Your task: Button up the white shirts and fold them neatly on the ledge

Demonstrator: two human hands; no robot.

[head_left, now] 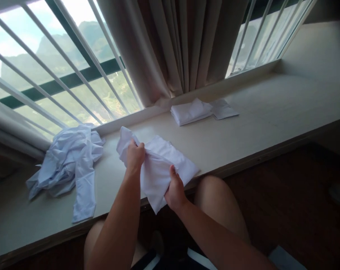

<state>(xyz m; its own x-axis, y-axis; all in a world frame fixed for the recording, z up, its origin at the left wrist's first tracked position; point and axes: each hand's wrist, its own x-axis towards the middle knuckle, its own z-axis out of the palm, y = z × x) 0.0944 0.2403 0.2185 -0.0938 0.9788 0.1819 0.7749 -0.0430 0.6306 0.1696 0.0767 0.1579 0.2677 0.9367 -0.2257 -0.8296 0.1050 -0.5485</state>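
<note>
Between my two hands is a white cloth, partly bunched, with a corner hanging down past the ledge's front edge. My left hand is closed on its left part, thumb on top. My right hand grips the lower right side, thumb pointing up and the other fingers hidden beneath the fabric. Behind and to the right, more white fabric lies on the ledge; whether it is part of the same cloth I cannot tell.
A crumpled white garment lies on the pale window ledge at left, one sleeve-like strip toward the front edge. Folded white cloth rests near the grey-brown curtain, a flat white piece beside it. Barred windows stand behind.
</note>
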